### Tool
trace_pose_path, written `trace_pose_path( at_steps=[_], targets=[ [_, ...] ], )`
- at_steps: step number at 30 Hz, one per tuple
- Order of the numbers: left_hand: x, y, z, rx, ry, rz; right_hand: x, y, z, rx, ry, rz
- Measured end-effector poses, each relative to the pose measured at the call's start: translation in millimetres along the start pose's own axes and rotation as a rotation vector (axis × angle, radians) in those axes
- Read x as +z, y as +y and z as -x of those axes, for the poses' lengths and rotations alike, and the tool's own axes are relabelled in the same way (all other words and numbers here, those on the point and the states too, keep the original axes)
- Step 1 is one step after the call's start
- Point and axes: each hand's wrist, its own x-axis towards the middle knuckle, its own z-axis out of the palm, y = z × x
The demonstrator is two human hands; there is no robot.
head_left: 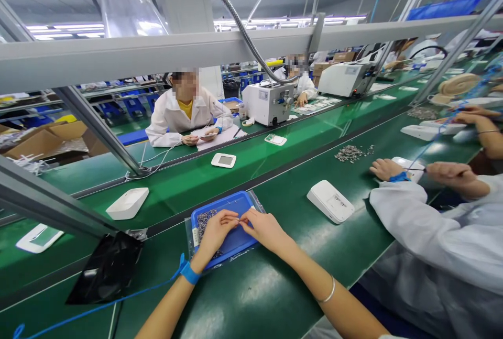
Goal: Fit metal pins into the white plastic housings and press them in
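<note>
Hands pinch together over blue tray — white casing, black bag flank it.

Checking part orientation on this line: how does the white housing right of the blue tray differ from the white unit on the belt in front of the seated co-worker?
The white housing lies on the near bench, showing a slanted face with a small label-like patch. The white unit lies flat on the conveyor belt, a grey screen window facing up, and looks smaller, being farther away. Both are white, rounded casings and untouched.
</note>
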Motion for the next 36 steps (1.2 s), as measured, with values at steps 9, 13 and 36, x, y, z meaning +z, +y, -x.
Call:
trace_pose_path(
  at_steps=[9, 13, 36],
  targets=[
    [-3.9, -1.9, 4.3, 0.113, -0.018, -0.279, -10.3, -2.2, 26.5, 0.087, 0.022, 0.006],
    [-9.6, -9.1, 2.6, 0.231, 0.054, -0.479, -17.8, -11.8, 49.2, 0.111, -0.036, 0.043],
    [55.3, -11.9, 102.7, 0.44, -0.549, -0.887, -49.2, 35.1, 125.1, 0.442, -0.317, -0.044]
  ],
)
